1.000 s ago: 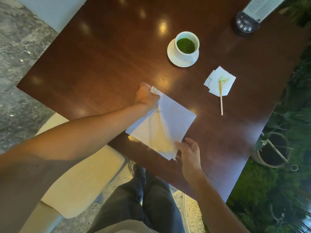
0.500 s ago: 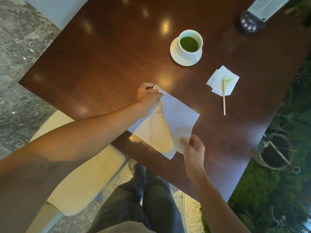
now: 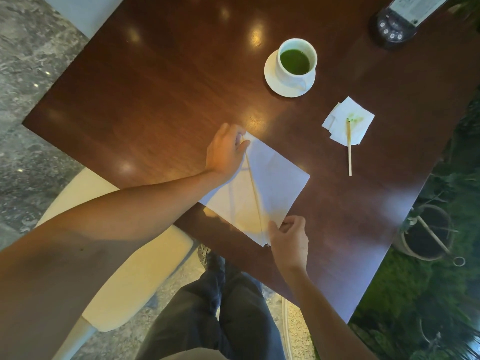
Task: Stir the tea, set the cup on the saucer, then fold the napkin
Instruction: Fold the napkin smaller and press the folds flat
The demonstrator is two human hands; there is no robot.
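Folding was under way at the centre of the frame, where the napkin (image 3: 270, 183) lay on the dark table (image 3: 145, 100) with a diagonal crease running between both hands. The left hand (image 3: 225, 152) pinched the upper corner, apparently anchoring it so the paper could not slide, while the right hand (image 3: 289, 240), fingers curled, held the lower corner to draw the crease taut. At upper right the cup (image 3: 297, 61) of green tea stood on its saucer (image 3: 272, 76), well apart from the fold; right of centre the stirrer (image 3: 349, 149) rested with its tip on a small stained napkin (image 3: 348, 120), probably to spare the wood.
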